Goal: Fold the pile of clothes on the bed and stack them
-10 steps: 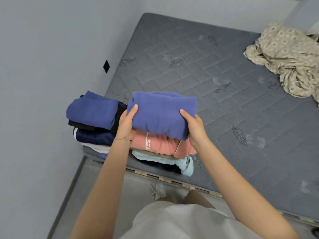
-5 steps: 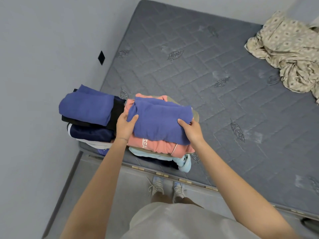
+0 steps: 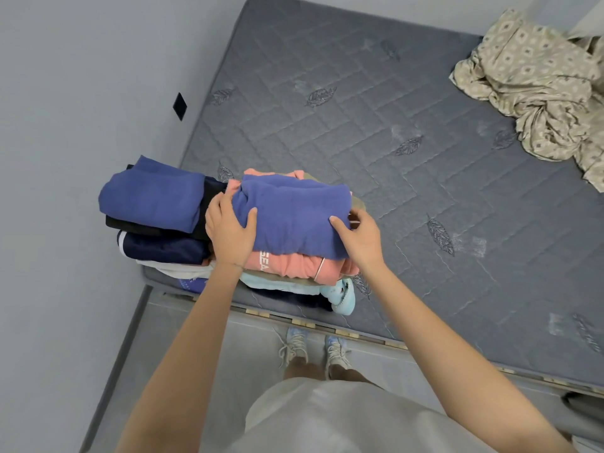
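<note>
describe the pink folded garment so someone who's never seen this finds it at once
On the grey mattress, at its near corner by the wall, sit two stacks of folded clothes. In the stack farther from the wall, the pink garment lies directly under the uppermost blue garment. It is the only pink piece and bears white letters.

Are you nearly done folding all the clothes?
Nearly, it looks. Done: two folded stacks sit at the corner of the bed, the left stack and the right stack. In hand: the left hand and right hand hold a folded blue garment on top of the right stack, over a pink top. Left: only a crumpled beige cloth at the far corner; whether it is clothing is unclear.
</note>
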### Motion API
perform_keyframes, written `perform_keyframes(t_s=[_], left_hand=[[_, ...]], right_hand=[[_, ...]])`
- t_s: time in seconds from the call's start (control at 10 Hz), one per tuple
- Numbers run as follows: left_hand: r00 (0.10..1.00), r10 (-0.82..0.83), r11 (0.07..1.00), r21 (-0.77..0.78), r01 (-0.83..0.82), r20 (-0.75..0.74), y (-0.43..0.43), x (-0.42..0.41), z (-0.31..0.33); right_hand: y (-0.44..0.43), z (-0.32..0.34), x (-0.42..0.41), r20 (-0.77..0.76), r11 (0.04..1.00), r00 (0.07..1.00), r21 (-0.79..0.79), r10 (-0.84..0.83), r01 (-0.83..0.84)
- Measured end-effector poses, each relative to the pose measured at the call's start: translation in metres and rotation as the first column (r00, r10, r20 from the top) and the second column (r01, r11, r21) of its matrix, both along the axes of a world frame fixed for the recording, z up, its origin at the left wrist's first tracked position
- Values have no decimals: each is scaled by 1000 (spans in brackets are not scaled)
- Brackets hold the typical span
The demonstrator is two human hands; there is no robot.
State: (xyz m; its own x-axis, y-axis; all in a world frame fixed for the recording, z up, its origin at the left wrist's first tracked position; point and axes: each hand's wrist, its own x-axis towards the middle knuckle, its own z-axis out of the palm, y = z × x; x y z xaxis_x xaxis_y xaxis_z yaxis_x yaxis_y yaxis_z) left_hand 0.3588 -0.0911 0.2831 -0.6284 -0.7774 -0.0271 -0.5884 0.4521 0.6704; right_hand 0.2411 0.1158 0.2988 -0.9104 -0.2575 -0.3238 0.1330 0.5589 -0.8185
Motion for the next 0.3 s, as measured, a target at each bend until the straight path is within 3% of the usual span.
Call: perform_keyframes(t_s=[0.3], left_hand=[[975,-187,973,-114,200,117,12,-2,-4]], right_hand=[[14,11,10,-23,996,999,83,-26,28]])
